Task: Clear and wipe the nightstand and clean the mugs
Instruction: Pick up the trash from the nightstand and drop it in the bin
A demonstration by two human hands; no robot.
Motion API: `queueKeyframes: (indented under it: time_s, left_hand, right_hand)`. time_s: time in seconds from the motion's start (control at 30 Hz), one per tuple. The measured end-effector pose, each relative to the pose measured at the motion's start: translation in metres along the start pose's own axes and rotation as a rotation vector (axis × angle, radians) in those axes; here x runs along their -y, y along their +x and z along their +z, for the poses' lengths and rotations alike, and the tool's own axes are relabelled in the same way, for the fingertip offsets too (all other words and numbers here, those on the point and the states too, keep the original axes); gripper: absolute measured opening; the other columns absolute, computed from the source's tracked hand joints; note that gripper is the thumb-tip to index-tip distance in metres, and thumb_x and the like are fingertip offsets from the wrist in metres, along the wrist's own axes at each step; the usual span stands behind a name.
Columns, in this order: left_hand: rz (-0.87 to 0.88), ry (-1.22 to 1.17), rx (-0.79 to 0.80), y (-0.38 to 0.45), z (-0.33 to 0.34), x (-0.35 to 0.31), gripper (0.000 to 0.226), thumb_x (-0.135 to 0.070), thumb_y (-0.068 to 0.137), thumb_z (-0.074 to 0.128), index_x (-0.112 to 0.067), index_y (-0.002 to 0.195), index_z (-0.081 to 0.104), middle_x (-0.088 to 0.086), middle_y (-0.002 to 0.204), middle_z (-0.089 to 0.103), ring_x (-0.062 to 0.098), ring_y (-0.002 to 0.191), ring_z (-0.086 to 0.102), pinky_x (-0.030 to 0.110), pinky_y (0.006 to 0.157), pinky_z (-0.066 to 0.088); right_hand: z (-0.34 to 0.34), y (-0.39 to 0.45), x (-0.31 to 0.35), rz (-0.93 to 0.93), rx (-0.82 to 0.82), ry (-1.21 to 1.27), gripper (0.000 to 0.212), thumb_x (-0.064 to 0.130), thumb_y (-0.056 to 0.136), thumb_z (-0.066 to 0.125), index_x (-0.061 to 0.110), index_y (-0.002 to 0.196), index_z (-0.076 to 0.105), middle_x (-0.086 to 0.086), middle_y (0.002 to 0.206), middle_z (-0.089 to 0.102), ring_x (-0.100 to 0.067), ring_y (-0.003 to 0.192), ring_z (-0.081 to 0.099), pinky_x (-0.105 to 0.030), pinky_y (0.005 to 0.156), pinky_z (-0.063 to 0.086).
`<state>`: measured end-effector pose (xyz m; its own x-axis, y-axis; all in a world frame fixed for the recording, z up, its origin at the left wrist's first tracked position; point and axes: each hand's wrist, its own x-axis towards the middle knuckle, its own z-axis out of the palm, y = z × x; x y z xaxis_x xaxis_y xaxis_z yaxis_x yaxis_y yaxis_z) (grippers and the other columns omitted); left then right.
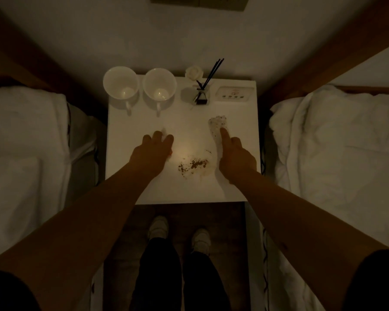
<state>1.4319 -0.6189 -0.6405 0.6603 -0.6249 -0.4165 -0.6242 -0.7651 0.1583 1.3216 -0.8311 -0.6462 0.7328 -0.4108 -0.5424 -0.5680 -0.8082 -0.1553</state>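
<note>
Nightstand (144, 187): white square top, standing between two beds with white bedding, left bed (25, 135) and right bed (337, 140).

Left mug (120, 83) and right mug (159, 85): white, upright, side by side at the far left of the top, handles pointing toward the near edge. Both are well beyond the hands.

Reed diffuser (202, 95): small glass bottle with dark sticks, far centre-right, with a white rose ornament (194, 73) just behind it.

Control panel (234, 93): pale, with small buttons, far right corner.

Crumbs (193, 165): brown scatter and a faint stain on the near middle of the top, between the two hands.

Tissue (217, 124): white, speckled, crumpled strip on the right half, running from mid-top toward the near edge.

Right hand (235, 156): forefinger extended and pressing on the tissue, other fingers curled in.

Left hand (154, 149): palm down on the left half, fingers bent over a small pale wad (164, 131) that shows just beyond the fingertips; whether it is gripped cannot be told.

Shoes (158, 226): pale, on the dark floor below the near edge.
</note>
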Motion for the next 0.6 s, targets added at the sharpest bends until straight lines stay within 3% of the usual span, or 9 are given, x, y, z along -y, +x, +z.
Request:
queueKeyframes:
  time_s: [0.2, 0.37, 0.5, 0.6]
  left_hand:
    - [0.005, -0.186, 0.04, -0.012, -0.032, 0.0, 0.049, -0.008, 0.089, 0.048, -0.011, 0.137, 0.038, 0.018, 0.119, 0.046, 0.036, 0.102, 0.048, 0.048, 0.076, 0.048]
    - [0.112, -0.264, -0.14, -0.036, -0.078, -0.025, 0.038, 0.002, 0.082, 0.049, -0.012, 0.117, 0.047, 0.011, 0.098, 0.048, 0.027, 0.081, 0.049, 0.041, 0.062, 0.046]
    - [0.174, -0.252, -0.239, -0.065, -0.126, -0.058, 0.04, 0.001, 0.08, 0.054, -0.022, 0.111, 0.045, -0.004, 0.089, 0.041, 0.016, 0.073, 0.043, 0.029, 0.055, 0.035]
    - [0.168, -0.25, -0.258, -0.079, -0.144, -0.072, 0.04, -0.001, 0.079, 0.054, -0.028, 0.106, 0.042, -0.007, 0.087, 0.041, 0.014, 0.07, 0.044, 0.028, 0.053, 0.037]
  right_hand:
    - [-0.03, -0.021, 0.001, 0.005, -0.047, 0.061, 0.08, 0.021, 0.091, 0.051, 0.034, 0.152, 0.0, -0.01, 0.131, 0.041, -0.029, 0.095, 0.054, -0.04, 0.072, 0.05]
    - [-0.066, -0.058, 0.005, -0.054, -0.117, 0.068, 0.077, 0.02, 0.092, 0.05, 0.03, 0.153, 0.004, -0.011, 0.134, 0.043, -0.031, 0.101, 0.053, -0.034, 0.069, 0.04]
    - [-0.105, -0.103, 0.001, -0.069, -0.185, 0.142, 0.076, 0.017, 0.091, 0.049, 0.03, 0.153, 0.007, -0.011, 0.132, 0.046, -0.029, 0.098, 0.054, -0.037, 0.073, 0.048]
    - [-0.12, -0.127, -0.002, -0.084, -0.179, 0.199, 0.075, 0.014, 0.09, 0.049, 0.029, 0.153, 0.01, -0.012, 0.128, 0.049, -0.028, 0.096, 0.055, -0.04, 0.076, 0.052]
